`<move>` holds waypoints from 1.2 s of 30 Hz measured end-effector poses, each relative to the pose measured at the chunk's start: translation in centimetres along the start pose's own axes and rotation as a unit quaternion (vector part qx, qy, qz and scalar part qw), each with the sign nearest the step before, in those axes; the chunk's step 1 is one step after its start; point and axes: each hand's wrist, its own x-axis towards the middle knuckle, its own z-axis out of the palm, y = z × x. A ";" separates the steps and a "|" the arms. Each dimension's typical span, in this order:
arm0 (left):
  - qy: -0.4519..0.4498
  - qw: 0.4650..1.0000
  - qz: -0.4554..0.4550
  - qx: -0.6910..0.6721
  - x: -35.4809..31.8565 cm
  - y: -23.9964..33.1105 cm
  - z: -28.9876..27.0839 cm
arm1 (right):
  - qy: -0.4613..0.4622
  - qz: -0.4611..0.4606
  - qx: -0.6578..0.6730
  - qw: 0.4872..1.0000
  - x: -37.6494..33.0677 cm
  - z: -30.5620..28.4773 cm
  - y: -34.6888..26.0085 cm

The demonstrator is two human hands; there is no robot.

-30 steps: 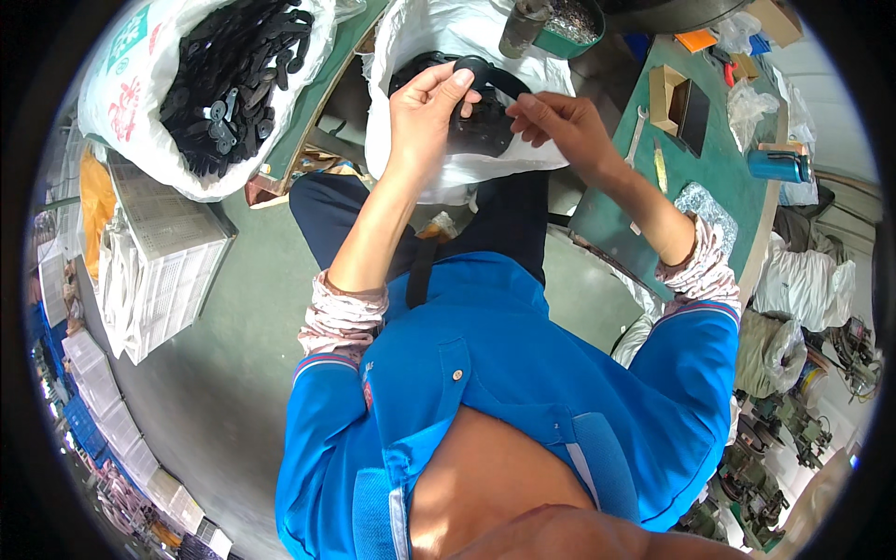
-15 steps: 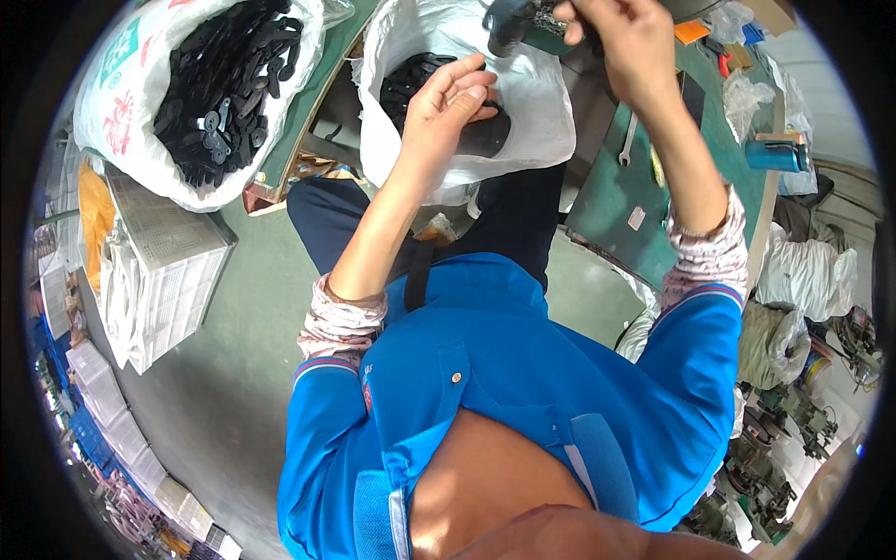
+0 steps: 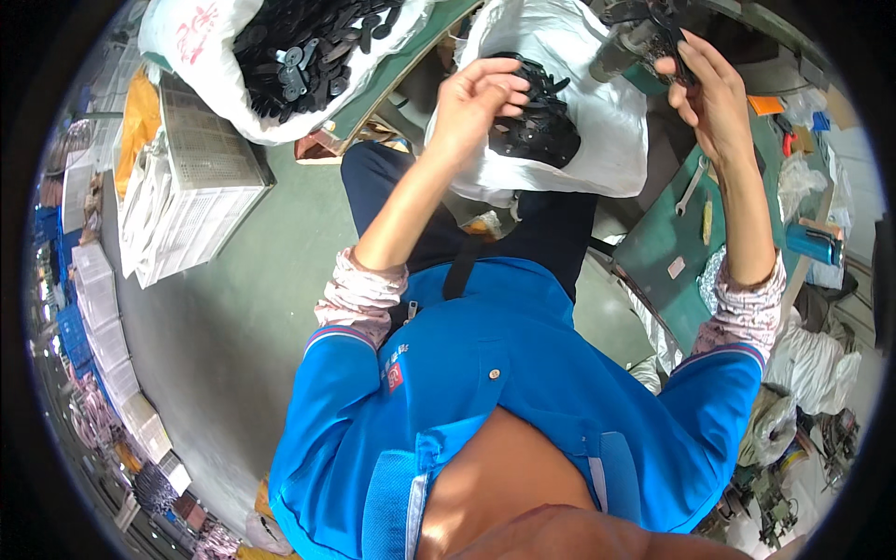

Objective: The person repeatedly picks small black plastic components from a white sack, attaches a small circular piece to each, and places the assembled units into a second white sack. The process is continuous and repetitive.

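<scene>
My left hand [image 3: 479, 110] is over the near-left side of an open white sack [image 3: 611, 140] between my knees. Its fingers are loosely bent and apart, with nothing visible in them. Just beyond and under the fingertips lie glossy black parts [image 3: 546, 131] inside the sack. Up at the right, my right hand [image 3: 714, 93] is raised beside a dark machine [image 3: 639, 42] at the bench edge. Thumb and fingers close on a narrow black part [image 3: 679, 58], partly hidden by the fingers. Its exact shape is hard to make out.
A larger white sack [image 3: 210, 89] full of black parts, with a few grey ones, stands at upper left. Below it is a white perforated crate [image 3: 219, 201]. On the green bench [image 3: 644, 247] at right lie a wrench [image 3: 691, 187] and a blue bottle [image 3: 812, 245].
The view has shifted, so the sacks and bench appear further right and higher. My left hand's fingers have curled more. A black part now shows at my right hand's fingers by the machine.
</scene>
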 end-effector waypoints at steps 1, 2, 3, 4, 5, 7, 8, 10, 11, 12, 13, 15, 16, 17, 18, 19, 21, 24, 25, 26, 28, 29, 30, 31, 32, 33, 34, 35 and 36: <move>0.017 0.999 0.034 -0.002 0.1 -0.1 -1.4 | -0.001 0.002 0.006 1.000 -0.1 0.2 0.0; 0.043 0.998 0.045 0.025 0.4 0.0 -2.8 | 0.002 0.003 0.011 1.000 -0.3 0.1 0.0; 0.069 0.995 0.056 0.052 0.7 0.3 -4.2 | 0.005 0.006 0.016 1.000 -0.3 0.0 0.1; 0.113 0.987 0.063 0.091 1.0 0.8 -5.4 | 0.010 0.009 0.020 1.000 -0.3 -0.1 0.2; 0.156 0.977 0.070 0.130 1.3 1.5 -6.8 | 0.008 0.006 0.021 1.000 -0.2 -0.2 0.3; 0.244 0.895 0.123 0.351 2.1 2.3 -11.9 | 0.000 0.000 0.023 1.000 0.1 -0.1 0.3; 0.274 0.847 0.137 0.434 2.5 3.1 -14.8 | 0.000 -0.003 0.028 1.000 0.2 -0.1 0.2; 0.324 0.726 0.105 0.598 2.7 5.0 -17.9 | 0.004 -0.007 0.037 0.999 0.2 -0.1 0.0; 0.346 0.648 0.059 0.676 2.6 6.3 -18.5 | 0.003 -0.029 0.026 0.999 0.3 -0.2 -0.2; 0.317 0.651 0.026 0.689 2.8 6.9 -19.7 | 0.003 -0.050 0.015 0.999 0.4 -0.4 -0.4; 0.299 0.636 0.015 0.712 2.9 7.3 -20.4 | 0.004 -0.070 0.003 0.998 0.4 -0.5 -0.8; 0.267 0.620 -0.039 0.736 3.4 7.5 -21.2 | 0.034 -0.086 -0.174 0.980 -0.1 0.3 -1.3; 0.261 0.597 -0.071 0.755 3.1 7.4 -21.8 | 0.036 -0.175 -0.270 0.946 -0.1 0.9 0.3; 0.246 0.581 -0.097 0.770 3.6 7.2 -22.4 | 0.047 -0.259 -0.369 0.891 -0.5 1.7 1.4; 0.231 0.564 -0.122 0.783 4.2 7.1 -22.8 | 0.050 -0.217 -0.401 0.889 -1.5 2.7 1.8; 0.204 0.552 -0.145 0.796 4.7 7.1 -23.5 | 0.041 -0.185 -0.384 0.904 -2.6 4.2 2.5; 0.145 0.524 -0.189 0.818 5.9 8.2 -24.2 | -0.001 -0.214 -0.319 0.923 -4.8 5.7 5.1; 0.095 0.538 -0.168 0.820 6.3 9.6 -26.1 | 0.000 -0.139 -0.227 0.964 -8.5 8.1 8.5; 0.078 0.540 -0.161 0.822 6.5 9.8 -26.5 | 0.007 -0.119 -0.199 0.973 -9.6 9.0 9.6; 0.088 0.531 -0.175 0.824 6.3 10.1 -25.7 | -0.004 -0.079 -0.165 0.983 -10.7 9.5 10.6; 0.100 0.509 -0.225 0.825 7.3 9.9 -25.4 | -0.023 -0.046 -0.129 0.990 -12.7 10.6 11.9; 0.106 0.499 -0.250 0.823 7.6 9.7 -25.2 | -0.031 -0.053 -0.129 0.990 -13.5 11.0 12.2; 0.106 0.494 -0.263 0.822 7.7 9.6 -24.8 | -0.039 -0.047 -0.127 0.990 -14.3 11.3 12.4; 0.104 0.488 -0.256 0.828 7.7 9.5 -24.7 | -0.031 -0.069 -0.108 0.991 -14.8 11.9 12.7; 0.102 0.482 -0.249 0.834 7.7 9.5 -24.7 | -0.038 -0.064 -0.107 0.991 -15.4 12.1 12.6; 0.100 0.476 -0.243 0.839 7.7 9.4 -24.6 | -0.045 -0.060 -0.106 0.992 -15.8 12.3 12.6; 0.088 0.480 -0.240 0.839 7.9 9.5 -24.7 | -0.042 -0.057 -0.097 0.993 -16.0 12.5 12.8; 0.076 0.485 -0.238 0.838 8.1 9.5 -24.8 | -0.040 -0.055 -0.088 0.994 -16.1 12.8 13.1; 0.064 0.489 -0.237 0.837 8.1 9.6 -24.9 | -0.038 -0.052 -0.079 0.995 -16.2 13.0 13.3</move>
